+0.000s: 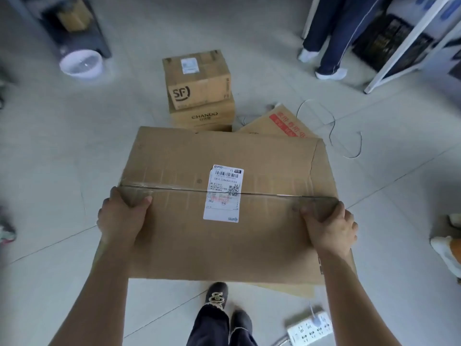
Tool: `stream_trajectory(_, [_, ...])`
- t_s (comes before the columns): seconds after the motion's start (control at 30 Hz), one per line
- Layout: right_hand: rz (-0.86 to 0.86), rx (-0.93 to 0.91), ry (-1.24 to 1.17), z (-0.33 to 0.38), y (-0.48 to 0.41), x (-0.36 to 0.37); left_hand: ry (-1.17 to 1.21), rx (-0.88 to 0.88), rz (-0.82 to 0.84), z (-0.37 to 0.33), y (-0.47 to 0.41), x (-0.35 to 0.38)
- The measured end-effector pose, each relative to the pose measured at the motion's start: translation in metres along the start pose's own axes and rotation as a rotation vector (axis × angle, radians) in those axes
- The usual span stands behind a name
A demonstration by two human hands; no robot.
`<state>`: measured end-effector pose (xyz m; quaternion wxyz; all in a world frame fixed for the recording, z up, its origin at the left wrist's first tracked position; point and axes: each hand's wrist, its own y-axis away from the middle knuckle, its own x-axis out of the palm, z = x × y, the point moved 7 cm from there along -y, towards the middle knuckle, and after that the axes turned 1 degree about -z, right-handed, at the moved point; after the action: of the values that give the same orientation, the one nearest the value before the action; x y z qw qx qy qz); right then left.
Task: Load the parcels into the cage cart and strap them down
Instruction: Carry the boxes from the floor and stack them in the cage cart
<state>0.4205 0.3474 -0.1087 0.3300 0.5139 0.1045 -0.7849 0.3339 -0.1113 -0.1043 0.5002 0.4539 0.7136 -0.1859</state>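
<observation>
Your left hand (122, 218) and right hand (329, 228) grip the big box (187, 236) by its edges; it hides the floor (74, 151), so the power strip (309, 329) could trip you.

Floor (74, 171) bears stacked cartons (202, 116), power strip (309, 329), perhaps bucket (81, 64).

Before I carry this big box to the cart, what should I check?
1. Left hand grips the big box by its side: ok.
2. Right hand grips the opposite side: ok.
3. Seam tape across the top closed: ok.
4. Power strip on the floor beside the feet: not ok.
5. Loose white cable on the floor beyond the box: not ok.
6. Cage cart position and route: cannot tell, not in view.
</observation>
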Motion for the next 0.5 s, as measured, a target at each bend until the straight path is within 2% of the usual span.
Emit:
stream_trajectory(0.3, [0.1,-0.396,-0.06,0.147,0.078,-0.053,0.151,-0.203,-0.269,0.093,0.05,-0.157])
stream_trajectory(0.5, [0.199,-0.611,-0.07,0.233,0.149,-0.043,0.175,-0.353,-0.428,0.172,0.089,-0.241])
